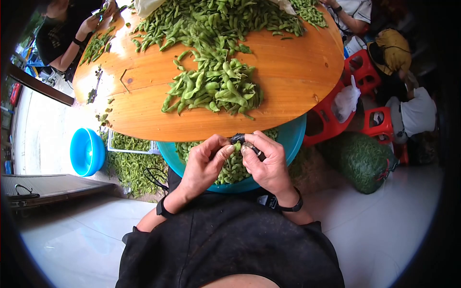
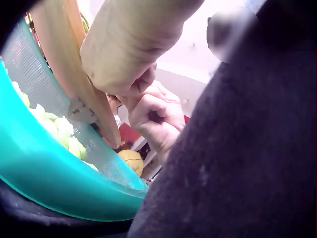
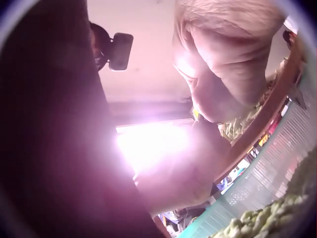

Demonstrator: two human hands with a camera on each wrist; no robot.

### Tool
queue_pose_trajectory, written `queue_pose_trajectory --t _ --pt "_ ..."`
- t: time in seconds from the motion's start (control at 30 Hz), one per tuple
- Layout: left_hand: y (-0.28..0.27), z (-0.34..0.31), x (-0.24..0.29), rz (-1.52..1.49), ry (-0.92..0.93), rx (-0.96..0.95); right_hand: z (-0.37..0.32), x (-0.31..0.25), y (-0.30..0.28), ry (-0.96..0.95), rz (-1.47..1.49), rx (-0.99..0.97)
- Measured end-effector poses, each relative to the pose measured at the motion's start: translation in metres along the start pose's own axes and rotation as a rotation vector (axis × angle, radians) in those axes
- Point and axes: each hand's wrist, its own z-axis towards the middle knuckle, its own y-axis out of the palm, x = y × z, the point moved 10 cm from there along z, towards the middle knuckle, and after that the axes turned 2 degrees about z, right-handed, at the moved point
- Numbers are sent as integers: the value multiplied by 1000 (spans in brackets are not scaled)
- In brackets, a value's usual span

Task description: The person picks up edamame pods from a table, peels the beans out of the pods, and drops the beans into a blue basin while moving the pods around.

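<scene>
My left hand [image 1: 204,163] and right hand [image 1: 268,165] meet at the fingertips over a teal basket [image 1: 296,139]. Between them they pinch a small green soybean pod [image 1: 237,146], mostly covered by the fingers. A small black item [image 1: 237,138] shows at the fingertips, and I cannot tell what it is. Loose green pods [image 1: 230,173] fill the basket below. In the left wrist view the right hand [image 2: 158,116] shows beyond the left. The right wrist view has the right hand [image 3: 223,59] curled, its fingertips hidden.
A wooden table [image 1: 293,77] carries a big heap of soybean pods [image 1: 211,91] just ahead. A blue basin [image 1: 87,152] stands at left, near pods spread on the floor [image 1: 139,175]. Red stools [image 1: 331,108] and a full green net sack [image 1: 367,161] are at right. Other people sit around the table.
</scene>
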Motion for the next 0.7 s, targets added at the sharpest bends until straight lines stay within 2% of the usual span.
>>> queue_pose_trajectory --t 0.03,0.07,0.17,0.3,0.4,0.47,0.53,0.6,0.7 --pt "-5 -4 27 482 231 125 -2 -15 -1 -161 -279 49" --pt "-5 -5 27 482 231 126 -2 -15 1 -161 -278 47" --pt "-5 -8 26 451 234 130 -9 -35 8 -317 -491 125" --pt "4 -4 -4 -90 -83 -42 -10 -40 10 -327 -476 117" --pt "5 -4 -10 -130 -147 -94 -8 -36 8 -310 -431 97" --pt "6 -5 -11 -122 -100 -90 -5 -22 7 -210 -392 32" --pt "3 -4 -5 115 -25 -60 -4 -21 7 -203 -395 38" --pt "3 -4 -8 160 -51 -57 -6 -28 9 -262 -488 75" --pt "12 -5 20 442 204 -81 -9 -35 -2 -329 -561 139"
